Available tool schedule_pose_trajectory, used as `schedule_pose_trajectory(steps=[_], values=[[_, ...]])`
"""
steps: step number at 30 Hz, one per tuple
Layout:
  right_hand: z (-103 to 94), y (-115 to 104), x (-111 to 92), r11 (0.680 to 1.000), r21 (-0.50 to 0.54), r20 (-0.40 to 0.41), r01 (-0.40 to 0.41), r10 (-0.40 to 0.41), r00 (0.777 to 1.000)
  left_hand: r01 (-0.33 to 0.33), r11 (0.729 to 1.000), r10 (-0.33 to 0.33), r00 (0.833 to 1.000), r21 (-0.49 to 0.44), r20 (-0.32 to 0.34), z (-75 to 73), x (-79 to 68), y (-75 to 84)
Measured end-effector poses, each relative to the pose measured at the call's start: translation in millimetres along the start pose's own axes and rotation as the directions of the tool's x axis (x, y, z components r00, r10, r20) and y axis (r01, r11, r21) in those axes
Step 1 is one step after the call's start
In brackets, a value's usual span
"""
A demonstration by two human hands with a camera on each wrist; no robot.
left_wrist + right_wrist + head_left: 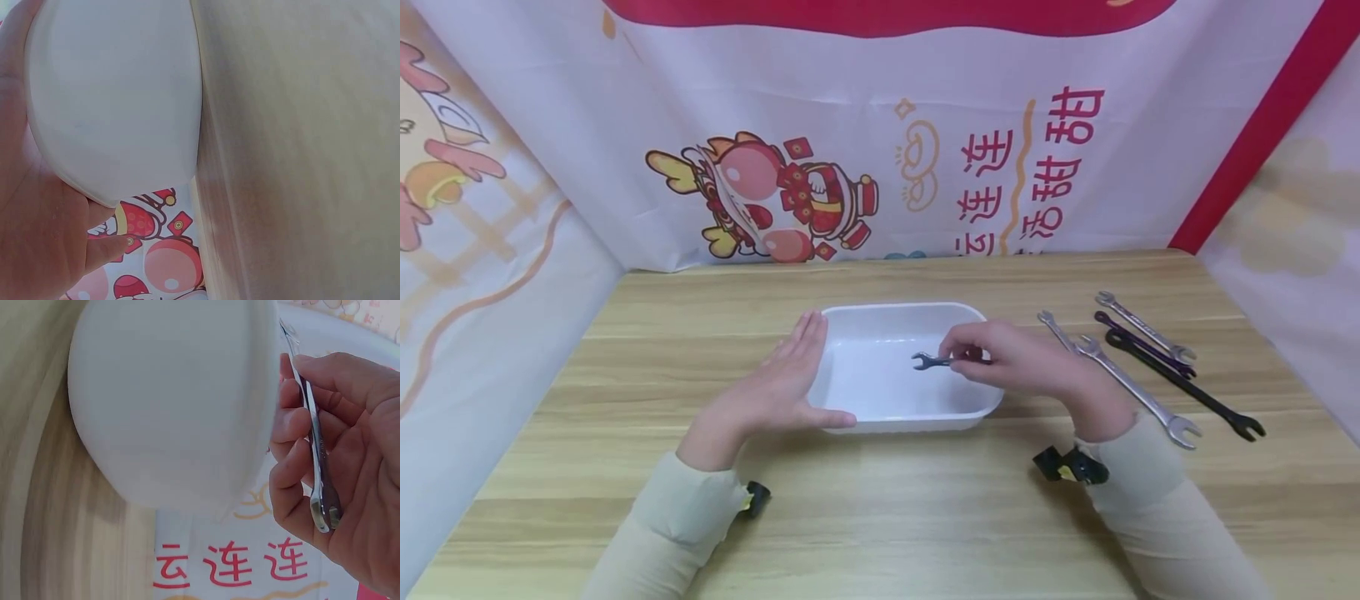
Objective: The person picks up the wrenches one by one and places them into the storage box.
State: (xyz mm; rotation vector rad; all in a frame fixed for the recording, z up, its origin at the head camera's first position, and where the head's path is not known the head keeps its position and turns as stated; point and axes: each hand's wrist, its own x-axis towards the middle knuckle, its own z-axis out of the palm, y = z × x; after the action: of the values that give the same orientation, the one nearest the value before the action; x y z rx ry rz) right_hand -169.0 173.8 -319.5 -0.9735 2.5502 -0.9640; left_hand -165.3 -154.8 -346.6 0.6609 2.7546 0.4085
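Observation:
A white rectangular dish (pixel 895 425) stands on the wooden table. My left hand (pixel 782 375) rests against its left end, fingers straight along the side and the thumb lying at the front rim. In the left wrist view the hand (pixel 44 219) touches the rim of the dish (pixel 119 94). Over the right part of the dish, my right hand (pixel 1015 358) pinches a small silver open-ended wrench (pixel 929 361). The right wrist view shows the wrench (pixel 317 450) lying across the curled fingers, its lower end near the palm.
Right of the dish lie several wrenches: a long silver wrench (pixel 1138 390), a black wrench (pixel 1187 383), a purple wrench (pixel 1150 346), and more silver ones, one partly behind the right hand. Printed cloth (pixel 865 108) hangs behind the table (pixel 887 517) and at both sides.

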Motion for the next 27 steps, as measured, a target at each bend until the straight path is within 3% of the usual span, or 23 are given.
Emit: schedule_pose_trajectory(steps=[13, 27], values=[[13.2, -9.5, 16.9, 0.997, 0.022, 0.069, 0.071, -0.072, 0.995, 0.003, 1.000, -0.003, 1.000, -0.002, -0.004, 0.4, 0.1, 0.3], [30.1, -4.7, 31.5, 0.998, 0.011, 0.147, 0.066, -0.067, 0.987, -0.012, 1.000, 0.012, 1.000, 0.001, -0.015, 1.3, -0.1, -0.6]])
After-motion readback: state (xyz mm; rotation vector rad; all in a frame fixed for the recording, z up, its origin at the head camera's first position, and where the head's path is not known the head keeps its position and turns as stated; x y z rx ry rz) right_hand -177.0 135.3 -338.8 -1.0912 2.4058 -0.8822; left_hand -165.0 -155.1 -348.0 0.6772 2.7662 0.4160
